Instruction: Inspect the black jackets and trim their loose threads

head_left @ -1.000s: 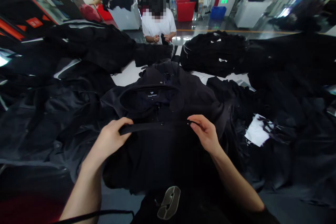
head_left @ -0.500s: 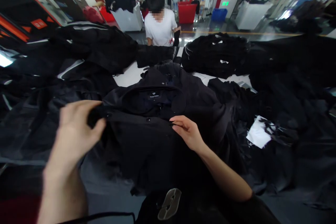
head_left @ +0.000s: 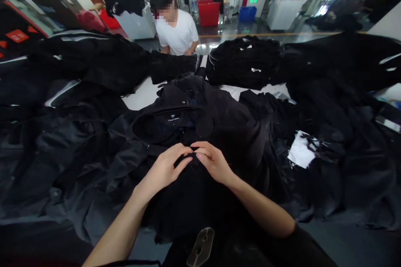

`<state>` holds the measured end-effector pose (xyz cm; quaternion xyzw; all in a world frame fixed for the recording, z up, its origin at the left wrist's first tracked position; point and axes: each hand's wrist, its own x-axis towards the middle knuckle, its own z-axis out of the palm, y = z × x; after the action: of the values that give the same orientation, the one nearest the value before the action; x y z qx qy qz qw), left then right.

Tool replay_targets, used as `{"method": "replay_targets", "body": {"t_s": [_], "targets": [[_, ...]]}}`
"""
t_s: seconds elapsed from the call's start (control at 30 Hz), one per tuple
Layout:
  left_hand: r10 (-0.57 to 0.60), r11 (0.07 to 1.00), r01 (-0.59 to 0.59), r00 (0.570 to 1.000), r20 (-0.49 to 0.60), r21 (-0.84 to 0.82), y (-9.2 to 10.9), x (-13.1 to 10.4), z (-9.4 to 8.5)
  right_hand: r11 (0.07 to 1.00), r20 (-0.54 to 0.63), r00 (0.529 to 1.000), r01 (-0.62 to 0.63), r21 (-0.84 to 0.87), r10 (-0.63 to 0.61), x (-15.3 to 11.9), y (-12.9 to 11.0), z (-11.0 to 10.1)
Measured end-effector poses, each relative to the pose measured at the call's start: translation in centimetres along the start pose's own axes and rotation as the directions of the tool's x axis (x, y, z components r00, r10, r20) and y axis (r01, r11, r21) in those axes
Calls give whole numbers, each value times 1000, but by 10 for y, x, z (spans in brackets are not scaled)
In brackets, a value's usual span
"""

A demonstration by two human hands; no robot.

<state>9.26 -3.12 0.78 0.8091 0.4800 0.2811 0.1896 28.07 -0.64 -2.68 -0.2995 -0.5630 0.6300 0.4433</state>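
Observation:
A black garment with a collar and a white-lettered neck label lies in front of me. My left hand pinches the dark cloth just below the neck opening. Right beside it, my right hand grips the same edge, thumb and fingers pressed together. The fingertips of both hands nearly meet. Whatever small part lies between them is hidden. A snap button shows on the cloth edge left of my left hand.
Piles of black garments spread on both sides and along the far side. A white scrap lies on the right pile. Across the table is a person in a white shirt. Red and blue bins stand behind.
My left hand has come in from the left to meet my right hand at the cloth edge. The view has shifted a little. The person across has lowered a raised hand.

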Motion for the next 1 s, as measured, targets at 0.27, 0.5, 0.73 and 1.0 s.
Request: {"method": "replay_targets", "body": {"t_s": [0.27, 0.5, 0.73, 1.0], "targets": [[-110, 990, 110, 994, 5, -88, -12, -5, 12, 982, -42, 998, 36, -184, -44, 7, 17, -13], [-205, 949, 204, 979, 24, -242, -17, 0, 14, 769, -268, 935, 6, -639, -230, 61, 35, -46], [-301, 922, 285, 953, -23, -262, -29, 4, 22, 704, -347, 936, -203, -680, -65, 92, 64, -41], [-279, 948, 268, 959, -45, -174, -37, 6, 27, 780, -350, 915, -67, -623, -200, 111, 72, -37]]}}
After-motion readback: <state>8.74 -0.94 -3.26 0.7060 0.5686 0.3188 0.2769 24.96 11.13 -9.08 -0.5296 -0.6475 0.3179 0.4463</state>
